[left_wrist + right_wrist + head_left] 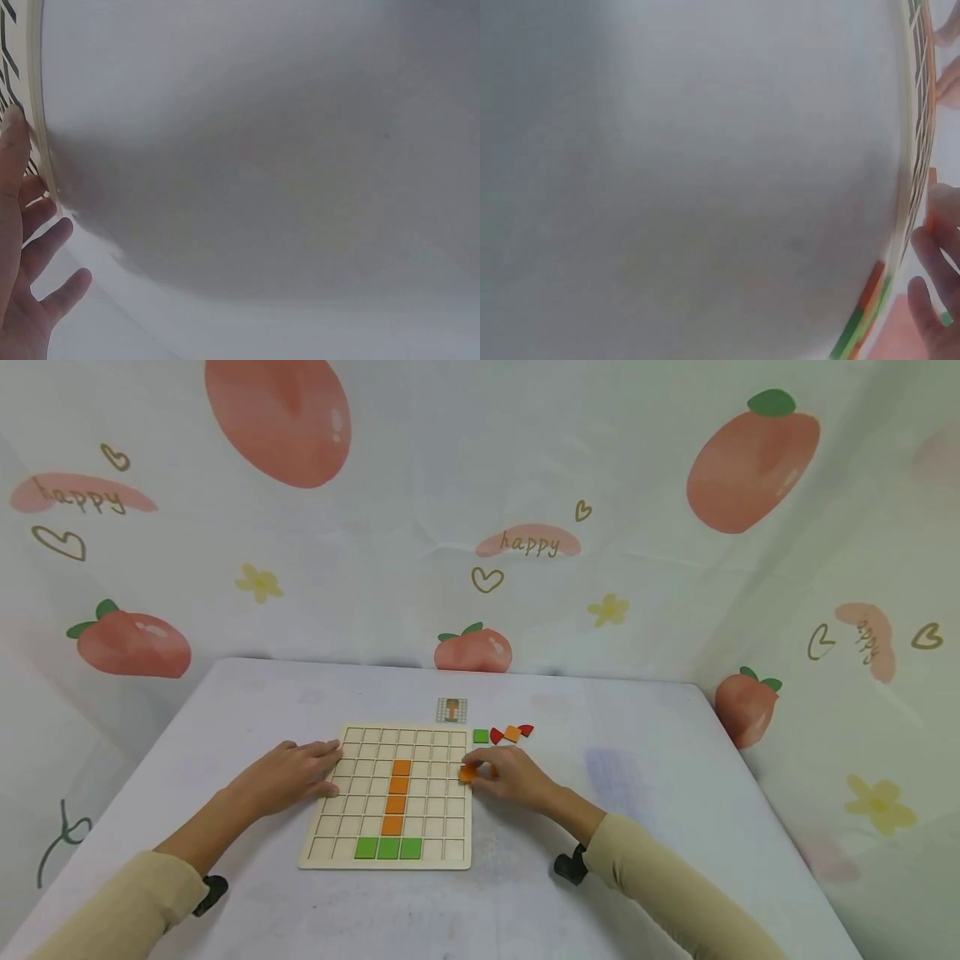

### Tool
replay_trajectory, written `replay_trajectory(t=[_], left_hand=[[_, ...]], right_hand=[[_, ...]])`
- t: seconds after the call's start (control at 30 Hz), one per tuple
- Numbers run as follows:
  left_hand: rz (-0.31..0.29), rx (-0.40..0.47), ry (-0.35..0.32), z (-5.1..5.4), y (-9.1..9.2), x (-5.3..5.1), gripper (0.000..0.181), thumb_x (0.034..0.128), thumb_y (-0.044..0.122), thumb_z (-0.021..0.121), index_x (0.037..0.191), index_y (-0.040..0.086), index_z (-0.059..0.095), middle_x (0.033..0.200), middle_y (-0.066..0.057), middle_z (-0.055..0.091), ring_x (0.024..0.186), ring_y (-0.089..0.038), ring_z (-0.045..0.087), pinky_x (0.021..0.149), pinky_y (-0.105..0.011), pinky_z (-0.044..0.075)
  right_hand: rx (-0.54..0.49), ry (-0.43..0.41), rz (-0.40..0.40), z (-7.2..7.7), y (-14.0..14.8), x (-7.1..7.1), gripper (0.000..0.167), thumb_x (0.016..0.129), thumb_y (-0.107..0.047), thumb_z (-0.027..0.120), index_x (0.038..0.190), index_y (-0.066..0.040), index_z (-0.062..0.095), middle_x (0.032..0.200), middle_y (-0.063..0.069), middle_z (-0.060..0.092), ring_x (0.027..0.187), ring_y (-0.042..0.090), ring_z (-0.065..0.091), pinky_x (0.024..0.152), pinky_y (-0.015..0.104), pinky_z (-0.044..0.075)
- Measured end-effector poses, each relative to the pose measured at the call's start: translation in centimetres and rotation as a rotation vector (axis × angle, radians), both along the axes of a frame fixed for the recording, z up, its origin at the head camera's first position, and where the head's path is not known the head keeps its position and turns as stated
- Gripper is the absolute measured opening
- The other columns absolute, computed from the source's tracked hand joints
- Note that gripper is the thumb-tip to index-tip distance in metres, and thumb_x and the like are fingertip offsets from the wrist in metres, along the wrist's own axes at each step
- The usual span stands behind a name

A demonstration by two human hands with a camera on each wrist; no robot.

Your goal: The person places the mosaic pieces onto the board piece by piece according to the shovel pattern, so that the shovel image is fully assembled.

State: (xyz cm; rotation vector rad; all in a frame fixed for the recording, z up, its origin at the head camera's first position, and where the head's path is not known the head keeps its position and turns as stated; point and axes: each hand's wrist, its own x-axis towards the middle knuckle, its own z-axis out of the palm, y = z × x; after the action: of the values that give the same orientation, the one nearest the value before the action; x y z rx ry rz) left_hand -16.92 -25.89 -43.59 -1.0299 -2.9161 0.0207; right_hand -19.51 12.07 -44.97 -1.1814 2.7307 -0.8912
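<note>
A wooden grid board [442, 827] lies on the table, with several orange squares [399, 786] in a column above three green squares [387, 848] in its bottom row. At the board's left edge rests my left hand [296, 774], fingers extended; the left wrist view shows that hand [30, 247] touching the rim [37, 97]. My right hand [517, 779] pinches an orange piece [467, 773] over the board's right edge. In the right wrist view, the hand [941, 262] holds the orange piece [931, 202] beside the board [906, 150].
Behind the board lies a small picture card [452, 710]. Near its top right corner are a green square [481, 737], a red piece [497, 736], an orange square [512, 733] and another red piece [527, 730]. A printed curtain [390, 568] hangs behind the table [637, 735].
</note>
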Motion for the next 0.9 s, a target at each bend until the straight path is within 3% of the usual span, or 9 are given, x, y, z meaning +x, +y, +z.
replay_trajectory(t=[0.23, 0.57, 0.7, 0.9], left_hand=[[0.004, 0.0, -0.01, -0.1, -0.1, -0.1, 0.062, 0.0876, 0.04, 0.072, 0.129, -0.004, 0.062, 0.133, -0.022, 0.06, 0.116, -0.035, 0.062, 0.085, -0.051, 0.051], [0.008, 0.003, -0.005, -0.1, 0.0, 0.0, 0.062, 0.087, 0.041, 0.073, 0.129, -0.004, 0.062, 0.133, -0.021, 0.061, 0.115, -0.035, 0.063, 0.085, -0.051, 0.052], [0.012, -0.001, -0.005, -0.3, 0.0, -0.1, 0.063, 0.0871, 0.042, 0.073, 0.129, -0.004, 0.063, 0.133, -0.021, 0.061, 0.116, -0.034, 0.063, 0.086, -0.051, 0.052], [0.006, -0.002, 0.0, -0.3, -0.1, -0.2, 0.063, 0.0876, 0.042, 0.072, 0.129, -0.004, 0.062, 0.133, -0.021, 0.061, 0.116, -0.034, 0.063, 0.085, -0.051, 0.052]], right_hand=[[0.028, 0.003, 0.027, 0.5, -2.2, -0.2, 0.033, 0.09, -0.01, 0.075, 0.121, -0.003, 0.068, 0.114, 0.004, 0.072, 0.102, 0.016, 0.065, 0.093, 0.028, 0.051], [0.096, -0.069, -0.023, 1.0, -5.3, -1.0, 0.031, 0.092, -0.015, 0.073, 0.122, -0.006, 0.069, 0.114, 0.002, 0.072, 0.105, 0.013, 0.065, 0.093, 0.023, 0.05], [0.105, -0.09, -0.035, 0.8, -6.1, -1.4, 0.031, 0.092, -0.016, 0.073, 0.122, -0.007, 0.069, 0.114, 0.002, 0.072, 0.106, 0.012, 0.064, 0.095, 0.023, 0.049], [0.114, -0.052, -0.019, 0.1, -6.7, -1.7, 0.03, 0.091, -0.015, 0.074, 0.12, -0.008, 0.07, 0.113, 0.0, 0.073, 0.107, 0.011, 0.065, 0.097, 0.024, 0.047]])
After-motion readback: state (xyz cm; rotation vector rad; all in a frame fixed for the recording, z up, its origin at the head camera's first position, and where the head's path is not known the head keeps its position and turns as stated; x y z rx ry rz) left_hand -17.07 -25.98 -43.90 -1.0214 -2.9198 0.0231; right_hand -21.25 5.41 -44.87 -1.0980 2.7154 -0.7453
